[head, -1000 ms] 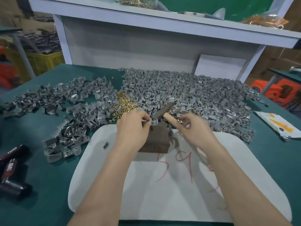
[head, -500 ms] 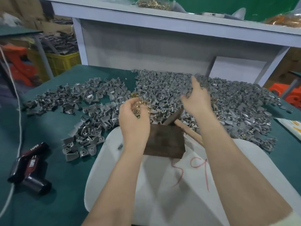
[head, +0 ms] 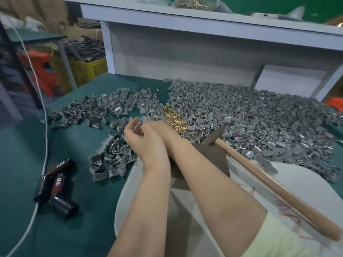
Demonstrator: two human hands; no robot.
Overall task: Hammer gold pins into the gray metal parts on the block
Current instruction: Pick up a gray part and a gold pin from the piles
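Fetch step, I reckon: left hand (head: 143,140) curls round a small gray metal part (head: 138,127) over the green desk (head: 74,145), right hand (head: 158,127) hidden behind it, grip unclear, wooden-handled hammer (head: 259,173) idle on the dark brown block (head: 213,160); next, seat it there with a loose gold pin (head: 171,117).

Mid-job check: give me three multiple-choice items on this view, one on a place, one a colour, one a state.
1. Where does the hammer lie? A. on the floor B. across the white board, head by the block C. on a chair
2. Table top colour? A. red B. green C. yellow
3. What does the left hand do? A. grips the hammer B. lies flat on the table top C. holds a gray part
Answers: B, its handle crosses the board; B, green shows beside the board; C, it curls round the part.
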